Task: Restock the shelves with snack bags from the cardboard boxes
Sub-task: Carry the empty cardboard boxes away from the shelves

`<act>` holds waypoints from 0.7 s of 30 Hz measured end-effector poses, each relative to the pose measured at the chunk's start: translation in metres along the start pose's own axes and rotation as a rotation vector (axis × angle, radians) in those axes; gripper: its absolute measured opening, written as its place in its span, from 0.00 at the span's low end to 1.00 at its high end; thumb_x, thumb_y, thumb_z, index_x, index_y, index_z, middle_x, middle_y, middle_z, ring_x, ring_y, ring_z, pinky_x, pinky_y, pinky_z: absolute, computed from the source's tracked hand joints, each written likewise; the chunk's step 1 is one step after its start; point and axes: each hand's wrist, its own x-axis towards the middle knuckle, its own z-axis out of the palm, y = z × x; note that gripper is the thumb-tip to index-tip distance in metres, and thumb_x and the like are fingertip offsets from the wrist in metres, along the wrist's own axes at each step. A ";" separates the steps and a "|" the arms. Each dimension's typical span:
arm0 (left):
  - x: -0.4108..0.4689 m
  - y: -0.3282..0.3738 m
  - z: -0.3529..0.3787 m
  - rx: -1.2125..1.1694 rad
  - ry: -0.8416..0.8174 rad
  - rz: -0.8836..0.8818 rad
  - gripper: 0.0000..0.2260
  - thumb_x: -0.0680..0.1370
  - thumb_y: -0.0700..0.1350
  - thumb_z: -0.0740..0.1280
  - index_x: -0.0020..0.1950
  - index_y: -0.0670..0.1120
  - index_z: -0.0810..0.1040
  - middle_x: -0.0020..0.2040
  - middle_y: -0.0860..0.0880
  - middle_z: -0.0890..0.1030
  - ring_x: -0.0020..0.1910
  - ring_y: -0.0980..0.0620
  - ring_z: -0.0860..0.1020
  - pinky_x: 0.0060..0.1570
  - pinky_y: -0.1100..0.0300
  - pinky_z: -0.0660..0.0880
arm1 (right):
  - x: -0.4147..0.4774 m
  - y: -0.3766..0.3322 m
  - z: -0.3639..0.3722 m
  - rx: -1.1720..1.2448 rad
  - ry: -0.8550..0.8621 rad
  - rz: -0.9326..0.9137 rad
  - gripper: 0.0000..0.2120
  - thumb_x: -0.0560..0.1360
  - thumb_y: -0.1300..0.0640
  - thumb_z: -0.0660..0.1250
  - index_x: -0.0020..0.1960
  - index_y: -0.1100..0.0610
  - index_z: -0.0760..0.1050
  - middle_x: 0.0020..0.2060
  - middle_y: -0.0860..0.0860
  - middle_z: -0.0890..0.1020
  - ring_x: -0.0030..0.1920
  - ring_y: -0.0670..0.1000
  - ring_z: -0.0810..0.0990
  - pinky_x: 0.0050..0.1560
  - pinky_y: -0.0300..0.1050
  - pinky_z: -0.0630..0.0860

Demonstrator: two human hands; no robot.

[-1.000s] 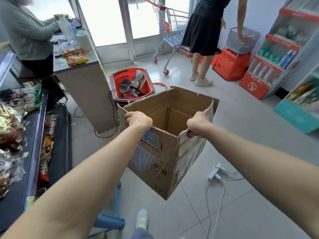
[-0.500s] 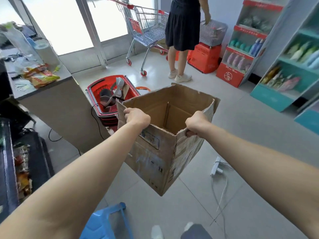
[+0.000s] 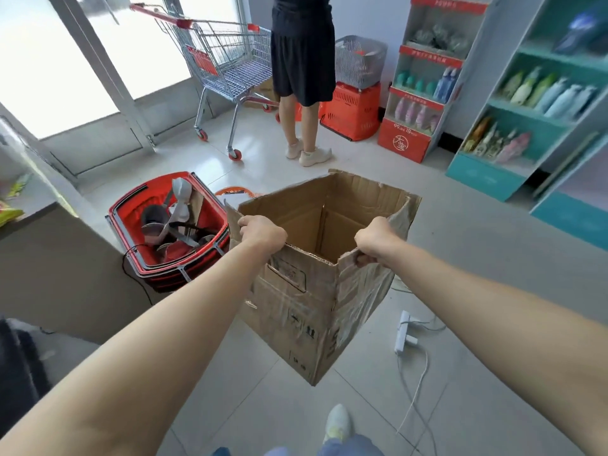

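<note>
The cardboard box [image 3: 306,311] hangs in the air above the tiled floor [image 3: 460,258], open side up and turned so one corner points at the person carrying it. The left hand [image 3: 263,232] grips the box's near left top edge with its fingers curled over the rim. The right hand [image 3: 375,240] clamps the crumpled near right edge, fingers wrapped round the cardboard. Just left of the box a red basket [image 3: 113,225] sits on the floor. Right of the box and below it lies a white power strip [image 3: 403,330]. Beyond the box a person in dark clothes [image 3: 302,54] stands beside a shopping cart [image 3: 227,60]. Far right of the box is a teal shelf [image 3: 483,179] of bottles.
</note>
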 end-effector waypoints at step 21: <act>0.202 0.257 0.033 0.023 -0.212 0.249 0.38 0.74 0.44 0.66 0.75 0.36 0.47 0.70 0.39 0.67 0.63 0.41 0.74 0.58 0.48 0.76 | 0.228 -0.110 -0.076 0.224 0.314 0.242 0.19 0.79 0.66 0.57 0.69 0.63 0.65 0.58 0.59 0.76 0.47 0.58 0.83 0.19 0.38 0.69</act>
